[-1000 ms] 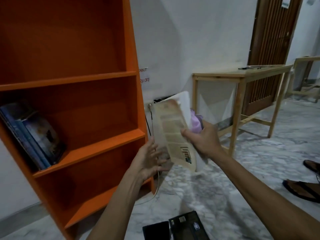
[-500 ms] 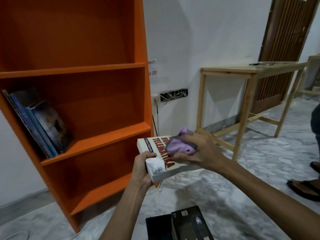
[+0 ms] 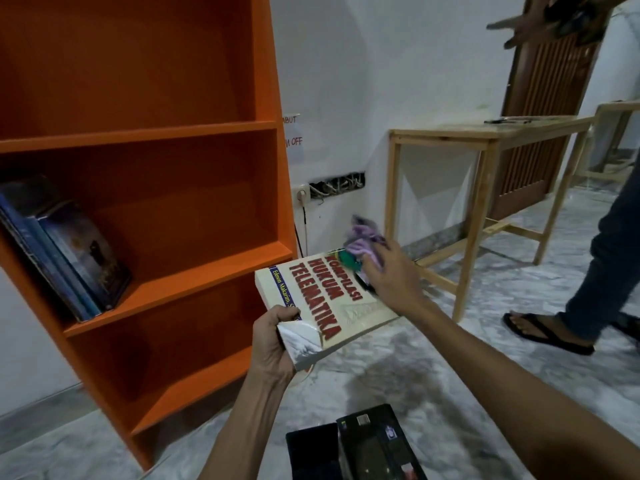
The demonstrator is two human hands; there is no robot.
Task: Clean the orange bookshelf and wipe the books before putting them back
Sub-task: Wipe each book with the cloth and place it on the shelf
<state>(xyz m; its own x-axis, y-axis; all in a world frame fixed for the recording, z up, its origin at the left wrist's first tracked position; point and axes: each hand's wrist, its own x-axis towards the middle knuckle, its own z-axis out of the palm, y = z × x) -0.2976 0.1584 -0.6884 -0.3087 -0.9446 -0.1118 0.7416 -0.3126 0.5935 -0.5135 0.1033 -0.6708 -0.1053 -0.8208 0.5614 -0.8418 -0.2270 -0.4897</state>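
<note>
A thick white book (image 3: 322, 299) with red cover lettering lies flat in front of me, cover up. My left hand (image 3: 273, 341) grips its near corner, where the cover is peeling. My right hand (image 3: 391, 275) presses a crumpled purple cloth (image 3: 363, 240) onto the book's far end. The orange bookshelf (image 3: 194, 133) stands to the left. Several blue books (image 3: 65, 251) lean at the left end of its middle shelf; the other shelves in view hold nothing.
Dark books (image 3: 360, 445) lie on the marble floor near my feet. A light wooden table (image 3: 485, 133) stands against the white wall at right. Another person's leg and sandalled foot (image 3: 550, 327) are at the right edge. A cable hangs from a wall socket (image 3: 303, 195).
The book went from upright and open to flat, cover up, in my left hand. My right hand has slid the cloth along the cover to its far end. A person has stepped in at right.
</note>
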